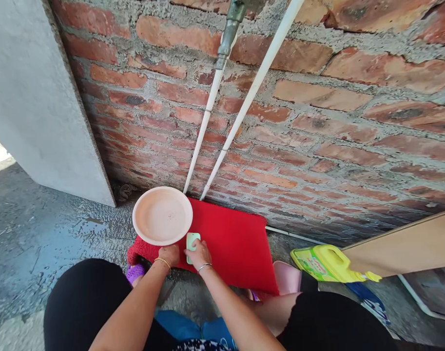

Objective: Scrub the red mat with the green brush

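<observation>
A red mat lies spread out in front of me, with its left end curled over. At its front edge, just below the basin's rim, my left hand is closed on the mat; the fingertips are hidden. My right hand grips a pale green brush-like block with rounded corners and presses it on the mat. Whether it has bristles underneath cannot be seen. A pale pink basin stands on the left part of the mat, close to my left hand.
Two white pipes run down the brick wall behind the mat. A yellow detergent jug lies tilted at the right, near a pink container and a tan board. A grey slab and wet concrete floor are at left.
</observation>
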Demonstrator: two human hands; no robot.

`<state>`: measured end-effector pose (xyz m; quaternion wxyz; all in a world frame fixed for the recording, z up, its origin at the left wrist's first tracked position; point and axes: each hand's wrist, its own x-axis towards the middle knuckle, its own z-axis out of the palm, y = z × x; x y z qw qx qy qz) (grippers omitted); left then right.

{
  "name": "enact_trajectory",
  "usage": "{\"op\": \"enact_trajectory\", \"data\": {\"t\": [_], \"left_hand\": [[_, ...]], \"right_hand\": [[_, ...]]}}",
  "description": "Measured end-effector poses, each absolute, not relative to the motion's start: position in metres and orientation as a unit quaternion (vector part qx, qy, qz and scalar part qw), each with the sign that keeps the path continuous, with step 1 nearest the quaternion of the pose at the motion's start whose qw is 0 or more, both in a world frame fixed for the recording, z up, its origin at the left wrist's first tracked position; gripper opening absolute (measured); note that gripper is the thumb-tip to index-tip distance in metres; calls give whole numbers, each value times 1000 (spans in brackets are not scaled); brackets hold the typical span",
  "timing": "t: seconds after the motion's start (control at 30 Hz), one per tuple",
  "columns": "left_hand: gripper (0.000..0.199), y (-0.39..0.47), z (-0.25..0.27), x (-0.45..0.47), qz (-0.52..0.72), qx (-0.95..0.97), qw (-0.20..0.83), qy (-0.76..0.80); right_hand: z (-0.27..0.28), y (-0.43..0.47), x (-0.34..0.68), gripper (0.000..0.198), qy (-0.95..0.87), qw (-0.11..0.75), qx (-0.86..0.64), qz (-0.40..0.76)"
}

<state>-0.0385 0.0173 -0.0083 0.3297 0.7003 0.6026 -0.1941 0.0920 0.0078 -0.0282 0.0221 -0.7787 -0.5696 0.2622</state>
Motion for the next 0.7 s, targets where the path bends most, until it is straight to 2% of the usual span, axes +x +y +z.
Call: {"op": "enact_trajectory", "data": {"t": [0.13,0.43,0.7], "left_hand": [[40,18,-10,-36,-210,691,321,613],[37,21,-17,-27,-198,702,309,610],[35,21,-23,-31,-191,715,296,604]], "right_hand": [[-32,4,88,28,-588,12,-763,269],[-20,-9,202,29,-470,-15,-857,211],[-27,13,138,31,-556,-11,-796,239]]}}
